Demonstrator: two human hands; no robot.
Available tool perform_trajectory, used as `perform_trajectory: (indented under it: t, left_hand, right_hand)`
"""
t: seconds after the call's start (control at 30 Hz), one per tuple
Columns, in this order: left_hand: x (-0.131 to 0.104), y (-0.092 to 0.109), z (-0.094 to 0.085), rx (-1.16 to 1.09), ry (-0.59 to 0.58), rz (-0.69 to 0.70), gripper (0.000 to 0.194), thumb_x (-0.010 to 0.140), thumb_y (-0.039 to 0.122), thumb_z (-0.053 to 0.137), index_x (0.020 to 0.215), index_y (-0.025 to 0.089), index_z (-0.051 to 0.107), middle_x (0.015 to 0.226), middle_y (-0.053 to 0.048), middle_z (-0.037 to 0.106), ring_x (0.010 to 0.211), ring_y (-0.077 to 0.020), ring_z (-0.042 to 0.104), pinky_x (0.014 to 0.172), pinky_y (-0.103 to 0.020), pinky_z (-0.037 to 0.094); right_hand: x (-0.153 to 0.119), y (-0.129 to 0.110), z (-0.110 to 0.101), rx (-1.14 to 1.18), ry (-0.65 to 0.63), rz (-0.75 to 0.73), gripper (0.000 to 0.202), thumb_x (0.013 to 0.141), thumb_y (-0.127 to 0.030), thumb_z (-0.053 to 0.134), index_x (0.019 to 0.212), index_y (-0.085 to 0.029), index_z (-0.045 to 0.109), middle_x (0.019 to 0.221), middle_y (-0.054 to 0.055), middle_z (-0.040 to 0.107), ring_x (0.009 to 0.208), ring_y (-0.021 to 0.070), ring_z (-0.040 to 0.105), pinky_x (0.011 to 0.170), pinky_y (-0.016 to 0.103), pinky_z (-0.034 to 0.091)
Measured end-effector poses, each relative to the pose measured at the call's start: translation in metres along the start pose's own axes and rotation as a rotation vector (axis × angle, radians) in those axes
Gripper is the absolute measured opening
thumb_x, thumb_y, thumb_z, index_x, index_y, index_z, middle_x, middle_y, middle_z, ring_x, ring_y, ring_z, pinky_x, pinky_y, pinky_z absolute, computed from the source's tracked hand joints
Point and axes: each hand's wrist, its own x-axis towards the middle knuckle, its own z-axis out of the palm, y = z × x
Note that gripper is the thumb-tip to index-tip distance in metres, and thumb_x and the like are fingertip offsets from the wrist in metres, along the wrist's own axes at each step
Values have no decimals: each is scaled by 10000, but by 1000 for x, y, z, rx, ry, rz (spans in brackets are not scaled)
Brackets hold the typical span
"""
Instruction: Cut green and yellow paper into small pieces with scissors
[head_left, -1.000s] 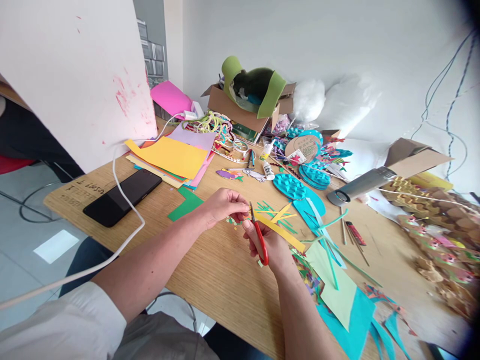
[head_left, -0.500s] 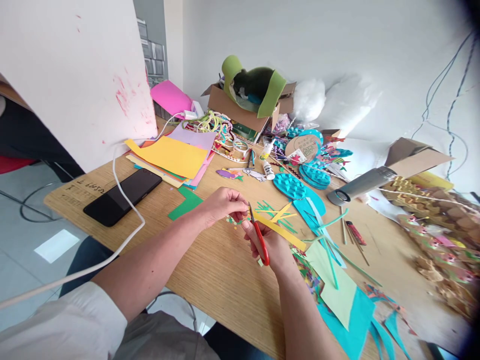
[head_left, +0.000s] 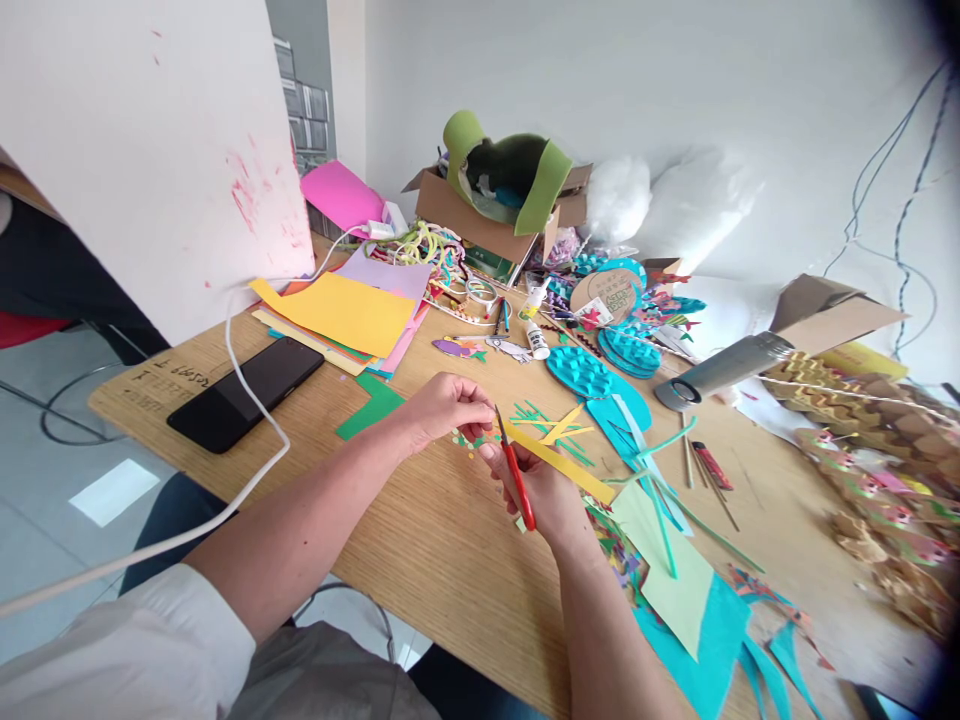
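My right hand [head_left: 553,492] is closed around red-handled scissors [head_left: 517,482], whose blades point up and away from me. Their tips reach the fingertips of my left hand [head_left: 454,408], which is pinched closed; whatever lies between those fingers is too small to make out. A yellow paper strip [head_left: 574,469] runs from beside the blades across the far side of my right hand; I cannot tell whether that hand grips it. Small paper bits [head_left: 471,447] lie under the fingertips. Beyond them are thin green strips [head_left: 529,412] and crossed yellow strips [head_left: 561,428].
Left of my hands are a black phone [head_left: 247,392], a white cable [head_left: 244,375], a green paper piece [head_left: 373,405] and stacked coloured sheets [head_left: 352,312]. To the right lie blue sandal-like shapes [head_left: 581,374], a grey flask [head_left: 724,370] and pale green paper [head_left: 667,560].
The scissors and my right thumb have shifted very slightly left. My left hand stays nearly in place, still pinched.
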Motion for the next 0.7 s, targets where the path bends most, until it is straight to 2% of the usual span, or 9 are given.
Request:
perform_trajectory:
  t: [0.2, 0.37, 0.57, 0.7]
  left_hand:
    - [-1, 2, 0, -20, 0, -3, 72, 614, 176, 687, 631, 120, 645, 576, -27, 664, 488, -106, 583, 524, -243, 469]
    - [-2, 3, 0, -105, -4, 28, 125, 602, 218, 714, 636, 121, 644, 581, -17, 655, 503, -109, 584, 525, -249, 473]
    - [-4, -1, 10, -184, 14, -5, 176, 585, 241, 762, 670, 126, 661, 574, -5, 650, 547, -106, 593, 574, -241, 469]
    - [-5, -7, 16, -195, 13, -5, 183, 603, 258, 775, 685, 129, 674, 591, 5, 649, 541, -96, 584, 585, -237, 459]
  right_hand:
    - [0, 0, -1, 28, -7, 17, 535, 729, -633, 636, 495, -205, 416, 387, -23, 476, 327, 107, 435, 349, 226, 300]
    - [2, -5, -2, 108, 58, 44, 497, 714, -574, 683, 495, -202, 436, 376, -31, 460, 327, 102, 430, 359, 222, 305]
    - [1, -17, -1, 365, 137, 5, 332, 719, -489, 692, 627, -187, 589, 506, -11, 558, 455, 126, 524, 446, 225, 408]
    - [3, -17, -1, 435, 217, -32, 291, 692, -453, 703, 644, -183, 608, 595, 13, 616, 547, 154, 586, 527, 248, 464]
